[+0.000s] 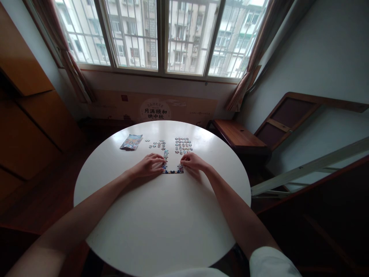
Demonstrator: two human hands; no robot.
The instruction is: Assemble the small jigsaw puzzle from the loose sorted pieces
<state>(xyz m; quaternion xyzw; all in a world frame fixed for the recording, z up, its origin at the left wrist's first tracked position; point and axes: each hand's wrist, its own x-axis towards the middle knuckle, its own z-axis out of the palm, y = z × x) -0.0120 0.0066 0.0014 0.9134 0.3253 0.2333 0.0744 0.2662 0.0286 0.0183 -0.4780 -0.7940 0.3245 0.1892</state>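
A partly joined jigsaw puzzle [173,172] lies flat on the white round table [161,223], its pieces forming a bottom row with a side rising at left and a shorter one at right. My left hand [150,164] rests at the left side, fingers apart and their tips touching the pieces there. At the right side, my right hand [193,161] has thumb and forefinger pinched on a puzzle piece at the edge, which the fingers partly cover. Loose puzzle pieces [183,146] lie in rows beyond my right hand. More scattered pieces [155,145] lie beyond my left hand.
A colourful picture packet [132,142] lies on the table at the far left. Behind the table are a barred window [132,34] and a printed banner [198,109]. To the right stand a wooden bench [238,132] and a pale metal rail [311,169].
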